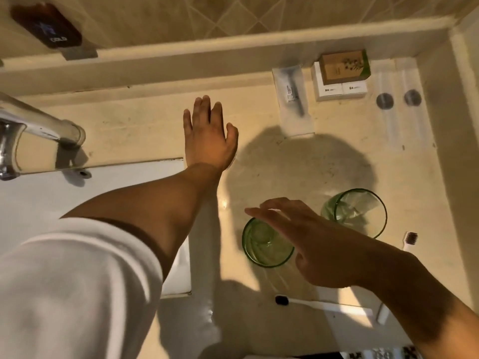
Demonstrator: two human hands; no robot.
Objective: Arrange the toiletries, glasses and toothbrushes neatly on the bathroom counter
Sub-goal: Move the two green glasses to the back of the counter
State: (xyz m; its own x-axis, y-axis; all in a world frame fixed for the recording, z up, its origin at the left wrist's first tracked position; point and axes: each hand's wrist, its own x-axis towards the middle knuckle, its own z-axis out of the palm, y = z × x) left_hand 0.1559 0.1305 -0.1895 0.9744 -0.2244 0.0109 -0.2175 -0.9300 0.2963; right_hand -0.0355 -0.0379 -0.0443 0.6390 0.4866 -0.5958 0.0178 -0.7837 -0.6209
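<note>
Two green glasses stand upright on the beige counter [298, 164]: one [264, 246] at the front, the other [357, 211] to its right. My right hand [318, 244] hovers open, fingers spread, just above and between them, holding nothing. My left hand [207, 133] rests flat and open on the counter near the sink edge. One toothbrush [318, 304] lies near the front edge; another toothbrush [409, 240] shows its bristles past my right wrist. At the back lie a wrapped razor packet [293, 99], a brown box [342, 66] on white boxes [339, 90], and two clear sachets [399, 104].
The white sink basin [90, 187] lies at the left with a chrome tap [39, 128] over it. A raised ledge [207, 50] runs along the back, bearing a dark dispenser [46, 24]. A side wall [464, 125] closes off the counter's right end.
</note>
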